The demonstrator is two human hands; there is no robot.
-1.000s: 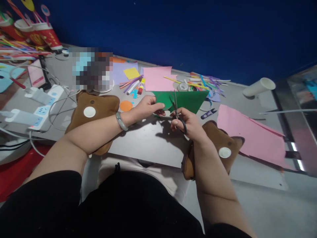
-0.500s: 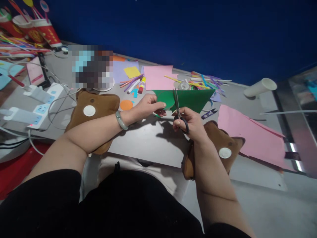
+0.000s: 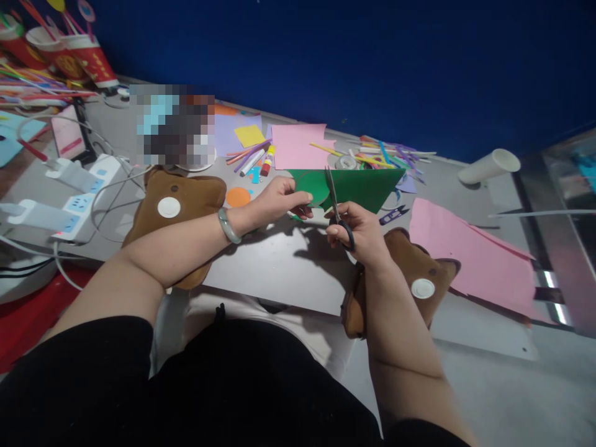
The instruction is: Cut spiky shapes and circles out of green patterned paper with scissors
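A sheet of green paper [image 3: 363, 186] is held up over the table, with a curved cut edge near its left part. My left hand [image 3: 286, 198] pinches that rounded left part between thumb and fingers. In my right hand [image 3: 356, 230] is a pair of scissors [image 3: 333, 192] with dark handles, its blades pointing up and away across the paper by the curve. How far apart the blades are is hard to make out. Both forearms rest across brown cushions, the left cushion [image 3: 162, 192] and the right cushion [image 3: 419, 267].
Pink paper [image 3: 298, 143], a glue stick [image 3: 267, 161], an orange paper circle [image 3: 238, 197] and colored sticks [image 3: 395, 155] lie behind my hands. Purple thread snips [image 3: 393, 215] and pink sheets [image 3: 475, 261] are at right, near a white tube [image 3: 488, 167]. A power strip [image 3: 86, 198] with cables stands left.
Both hands stay nearly in place. The scissors blades have shifted very slightly against the green paper; the whole view has moved a touch.
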